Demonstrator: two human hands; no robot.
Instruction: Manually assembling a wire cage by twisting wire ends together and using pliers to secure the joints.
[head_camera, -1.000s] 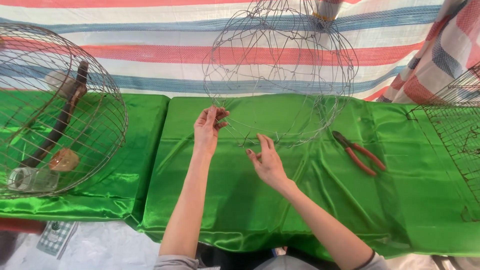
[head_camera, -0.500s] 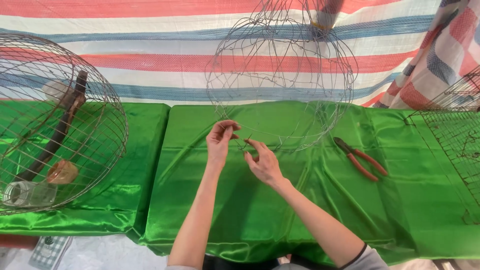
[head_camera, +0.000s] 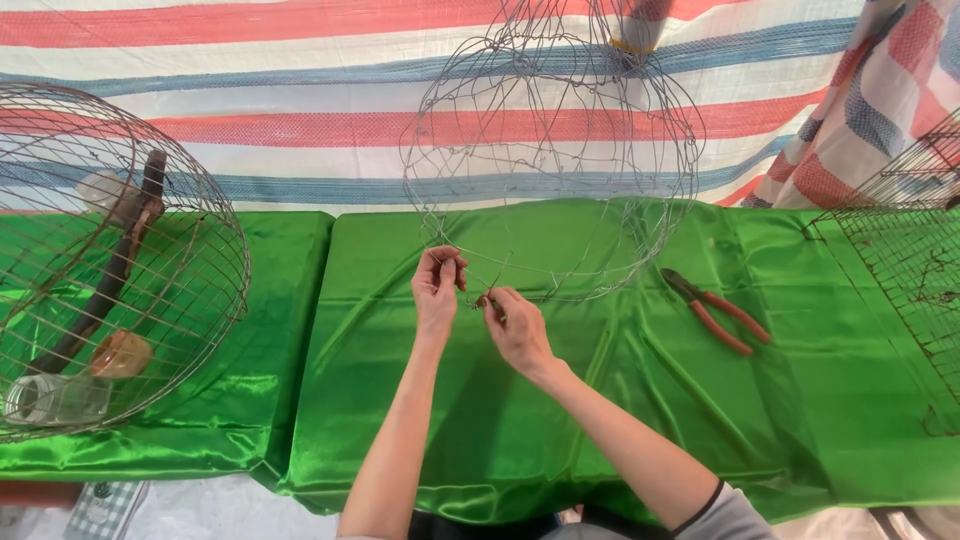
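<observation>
A striped tarpaulin (head_camera: 250, 120) in red, white and blue is hung across the whole back of the view, from nine o'clock to three o'clock. Below it, a table is covered by shiny green cloth (head_camera: 600, 420), spread from edge to edge.

A rounded wire frame (head_camera: 550, 150), open and cage-like, is stood upright on the cloth at twelve o'clock; its lower rim is met by both hands near the centre. At nine o'clock a second, denser wire cage (head_camera: 195, 290) is laid on its side, and a dark stick (head_camera: 110, 280), a clear glass jar (head_camera: 55, 398) and a brownish rounded piece (head_camera: 120, 355) are seen through its bars. At three o'clock part of a flat wire mesh (head_camera: 910, 270) is seen, cut off by the edge.

Red-handled pliers (head_camera: 715, 310) are laid on the cloth at about two o'clock from the hands, well apart from them.

The left hand (head_camera: 438, 290) is raised at the frame's lower rim, its fingertips pressed together on a thin wire there. The right hand (head_camera: 515, 325) is held just beside it, at four o'clock from it, with thumb and forefinger pinched on a small wire end; what exactly is pinched is too fine to tell. The two hands are nearly touching.
</observation>
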